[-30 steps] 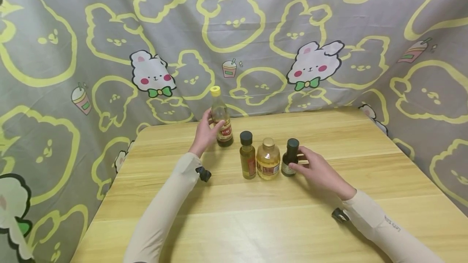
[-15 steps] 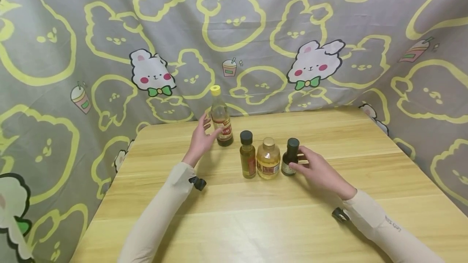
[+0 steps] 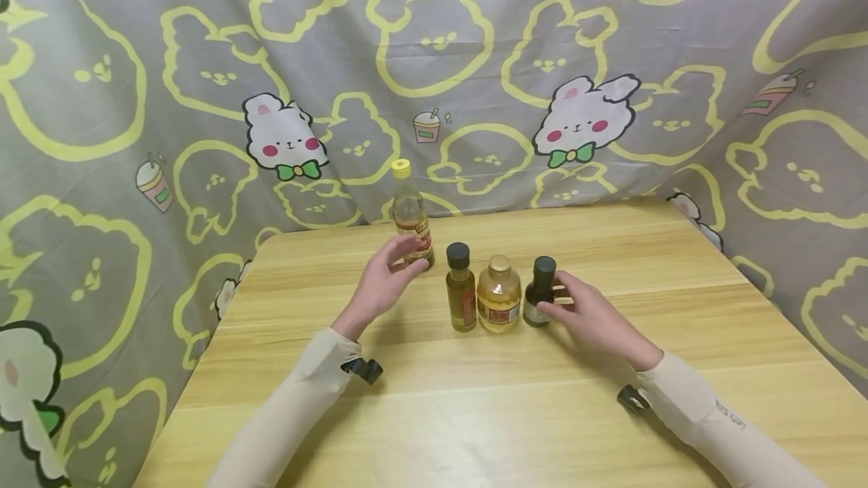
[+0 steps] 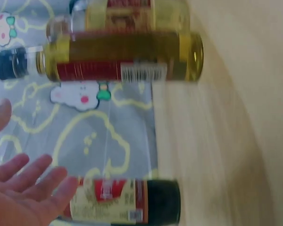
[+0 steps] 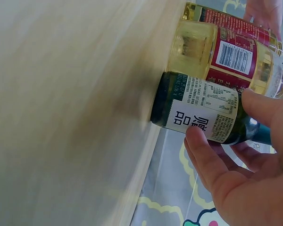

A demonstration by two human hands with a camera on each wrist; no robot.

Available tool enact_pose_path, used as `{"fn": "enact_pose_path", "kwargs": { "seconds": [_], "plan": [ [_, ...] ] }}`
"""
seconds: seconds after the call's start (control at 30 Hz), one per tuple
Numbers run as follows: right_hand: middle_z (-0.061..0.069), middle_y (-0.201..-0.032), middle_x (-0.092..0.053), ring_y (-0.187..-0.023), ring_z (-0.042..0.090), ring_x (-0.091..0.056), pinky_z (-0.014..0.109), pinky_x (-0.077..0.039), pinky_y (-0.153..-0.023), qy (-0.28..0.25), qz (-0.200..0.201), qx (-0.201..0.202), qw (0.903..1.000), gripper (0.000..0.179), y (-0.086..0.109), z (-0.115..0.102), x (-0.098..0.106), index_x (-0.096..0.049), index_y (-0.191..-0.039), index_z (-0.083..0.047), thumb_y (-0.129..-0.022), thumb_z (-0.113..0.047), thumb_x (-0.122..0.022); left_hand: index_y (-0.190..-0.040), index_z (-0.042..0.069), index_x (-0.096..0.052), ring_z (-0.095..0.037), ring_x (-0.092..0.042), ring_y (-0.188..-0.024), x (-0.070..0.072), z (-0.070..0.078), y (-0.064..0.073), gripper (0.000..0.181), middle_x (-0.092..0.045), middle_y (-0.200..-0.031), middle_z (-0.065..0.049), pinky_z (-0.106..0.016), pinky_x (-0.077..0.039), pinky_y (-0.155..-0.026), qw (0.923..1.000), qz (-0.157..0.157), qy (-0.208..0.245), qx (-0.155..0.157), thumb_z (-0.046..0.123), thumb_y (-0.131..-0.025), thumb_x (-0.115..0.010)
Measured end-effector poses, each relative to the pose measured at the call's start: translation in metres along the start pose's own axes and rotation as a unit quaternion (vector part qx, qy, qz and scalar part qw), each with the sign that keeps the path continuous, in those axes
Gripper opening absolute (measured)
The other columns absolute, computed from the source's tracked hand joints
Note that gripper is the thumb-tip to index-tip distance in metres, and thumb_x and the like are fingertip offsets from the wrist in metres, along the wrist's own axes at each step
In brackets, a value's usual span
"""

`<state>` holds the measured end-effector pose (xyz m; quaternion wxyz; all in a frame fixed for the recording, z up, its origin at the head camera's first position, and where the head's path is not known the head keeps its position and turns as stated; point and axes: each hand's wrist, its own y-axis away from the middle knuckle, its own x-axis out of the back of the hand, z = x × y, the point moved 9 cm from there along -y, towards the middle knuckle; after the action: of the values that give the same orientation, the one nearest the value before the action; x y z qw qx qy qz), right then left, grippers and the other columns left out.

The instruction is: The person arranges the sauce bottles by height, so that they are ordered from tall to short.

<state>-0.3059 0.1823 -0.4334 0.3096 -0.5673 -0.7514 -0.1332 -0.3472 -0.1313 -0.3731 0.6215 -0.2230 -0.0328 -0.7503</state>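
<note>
In the head view my right hand grips a small dark bottle, thumb on one side and fingers curled round the other. Its white label faces the right wrist camera. My left hand has relaxed, spread fingers and holds nothing. It overlaps the lower part of a tall yellow-capped bottle with dark liquid inside. Between the hands stand a slim black-capped bottle of yellow-green oil and a rounder bottle of pale yellow liquid. These two and the dark bottle form a close row, all upright.
A light wooden table bears all the bottles. Grey patterned cloth hangs behind the table and along its sides. The tall bottle stands farther back than the row, near the table's rear edge.
My left hand has let go of the tall yellow-capped bottle and moved back toward me, lower in the view. The right hand and all the bottles have stayed in place.
</note>
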Motion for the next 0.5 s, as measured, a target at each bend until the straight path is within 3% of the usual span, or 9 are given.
{"fn": "enact_pose_path", "kwargs": {
  "seconds": [0.2, 0.5],
  "plan": [
    [0.019, -0.138, -0.059, -0.125, 0.044, -0.061, 0.05, -0.057, -0.098, -0.003, -0.001, 0.002, 1.0, 0.047, -0.001, 0.0, -0.001, -0.052, -0.141, -0.008, -0.101, -0.029, -0.066, -0.148, 0.005, -0.048, -0.035, -0.05, -0.138, -0.026, 0.008, 0.01, 0.062, -0.054, -0.147, -0.018, -0.051, -0.046, -0.113, 0.9966, -0.07, 0.041, -0.016, 0.014, -0.094, -0.076],
    [0.018, -0.135, -0.06, -0.126, 0.043, -0.06, 0.048, -0.058, -0.098, -0.009, -0.001, 0.003, 1.0, 0.045, 0.001, -0.001, -0.001, -0.052, -0.14, -0.008, -0.101, -0.027, -0.067, -0.148, 0.013, -0.051, -0.028, -0.052, -0.138, -0.05, -0.001, 0.018, 0.067, -0.055, -0.147, -0.007, -0.049, -0.049, -0.11, 0.9938, -0.103, 0.041, 0.006, 0.017, -0.089, -0.082]
  ]
}}
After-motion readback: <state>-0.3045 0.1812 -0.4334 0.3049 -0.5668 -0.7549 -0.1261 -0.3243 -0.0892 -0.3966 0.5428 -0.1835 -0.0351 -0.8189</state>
